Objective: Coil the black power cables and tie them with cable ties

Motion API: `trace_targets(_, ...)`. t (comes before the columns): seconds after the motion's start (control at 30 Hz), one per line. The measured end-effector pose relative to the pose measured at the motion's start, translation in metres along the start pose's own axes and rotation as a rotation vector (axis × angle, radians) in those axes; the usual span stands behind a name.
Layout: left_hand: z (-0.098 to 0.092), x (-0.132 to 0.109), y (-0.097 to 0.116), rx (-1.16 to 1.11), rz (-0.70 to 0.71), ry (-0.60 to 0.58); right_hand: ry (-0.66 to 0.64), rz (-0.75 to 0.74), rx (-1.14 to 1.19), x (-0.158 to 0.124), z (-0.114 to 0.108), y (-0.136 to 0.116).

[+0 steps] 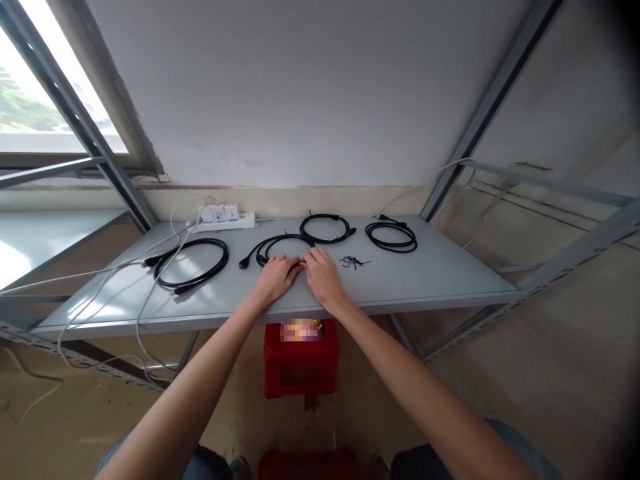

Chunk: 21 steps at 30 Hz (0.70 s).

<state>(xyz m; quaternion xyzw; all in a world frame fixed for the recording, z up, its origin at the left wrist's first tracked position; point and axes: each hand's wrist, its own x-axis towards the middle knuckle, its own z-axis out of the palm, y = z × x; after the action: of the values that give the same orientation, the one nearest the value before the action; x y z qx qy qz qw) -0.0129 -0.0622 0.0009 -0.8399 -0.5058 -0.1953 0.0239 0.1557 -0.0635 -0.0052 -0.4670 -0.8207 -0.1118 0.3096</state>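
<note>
My left hand (277,277) and my right hand (321,275) meet at the near side of a coiled black cable (274,241) on the grey shelf (400,283). Both hands have their fingers closed on this coil, fingertips almost touching. A plug end (243,263) of the cable lies left of my left hand. Just right of my right hand is a small pile of thin black ties (354,261). Behind my hands lies another black coil (326,229). What the fingertips pinch is partly hidden.
One black coil (191,263) lies at the left and another (391,237) at the right. A white power strip (225,221) with adapters stands by the wall, and white cords cross the left side. A red stool (301,363) is under the shelf. Metal posts frame both ends.
</note>
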Motion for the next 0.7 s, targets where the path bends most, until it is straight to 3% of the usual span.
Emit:
trace_targets(0.47,-0.0002,-0.0017,0.0011,-0.154,0.034,0.057,0.104,0.007,0.035,-0.0011,-0.0022,0.0007)
trace_targets(0.7,-0.0057,-0.0041,0.0086,0.052,-0.028,0.059,0.081,0.033,0.021,-0.0016,-0.0005,-0.0007)
